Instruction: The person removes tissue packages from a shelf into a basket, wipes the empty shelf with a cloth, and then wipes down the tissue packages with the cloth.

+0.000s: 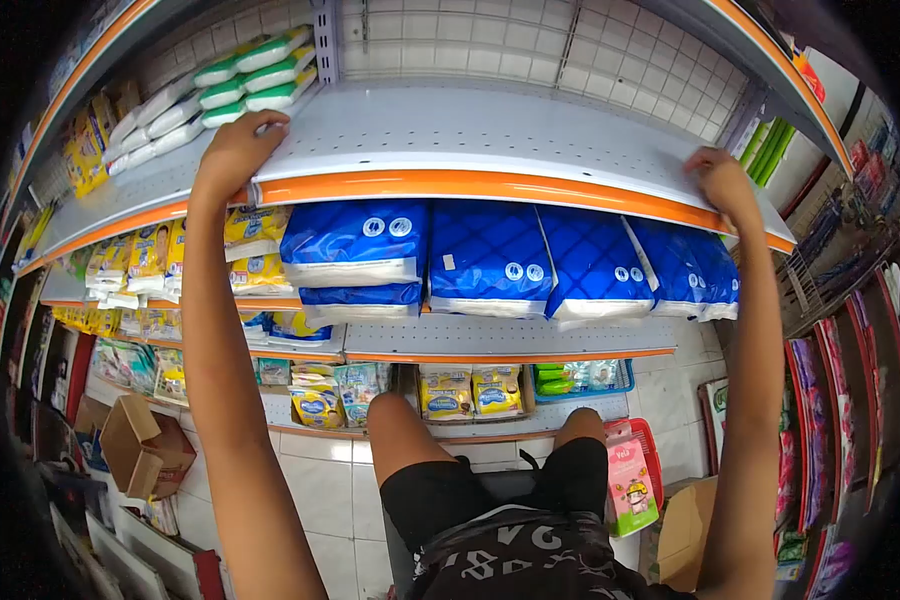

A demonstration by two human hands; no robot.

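Observation:
Both arms reach forward to a grey perforated shelf [470, 130] with an orange front strip. My left hand [238, 155] is over the shelf's left part, fingers loosely bent and nothing visible in them. Just behind it lie stacked white-and-green packs [260, 75]. Toward the right end is my right hand [727, 185], its slightly blurred fingers a little apart and no object showing in them. Whether either palm rests on the shelf I cannot tell. On the level below, large blue packs [490, 255] stand in a row between my forearms.
Yellow packs [150, 255] fill the lower left shelf. A blue basket [585, 378] and more yellow packs [470, 390] sit on the bottom level. On the floor are a cardboard box [145, 445] at left and a red basket [650, 455] beside my knee.

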